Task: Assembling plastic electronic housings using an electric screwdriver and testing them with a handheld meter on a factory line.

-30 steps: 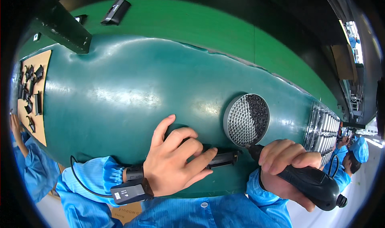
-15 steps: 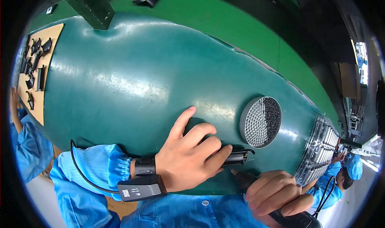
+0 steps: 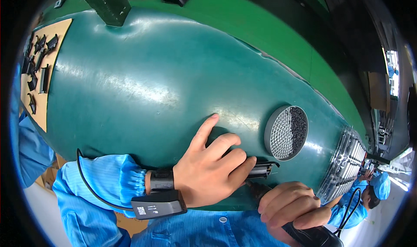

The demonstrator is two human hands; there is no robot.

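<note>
My left hand [image 3: 215, 171] lies over a black plastic part [image 3: 260, 170] on the green table, gripping it; the index finger points outward and the hand hides most of the part. In my right hand [image 3: 293, 208] is a black electric screwdriver [image 3: 257, 190], its shaft pointing left toward the part's near side beside my left fingers. Whether the bit touches the part I cannot tell. Beyond my right hand stands a round grey dish [image 3: 280, 134], with small black screws [image 3: 299, 127] gathered on its right side and a dimpled bare surface on its left.
Several black plastic parts [image 3: 44, 79] lie on a tan board [image 3: 58, 42] at the far left. Stacked clear trays [image 3: 343, 164] with pale rods stand at the right edge. A dark green post [image 3: 106, 8] rises at the back. Co-workers in blue [image 3: 356, 199] sit at both sides.
The screwdriver in my right hand has moved left, bringing its tip close to the part under my left hand. The view has shifted slightly. The co-worker's hand at far left has left view.
</note>
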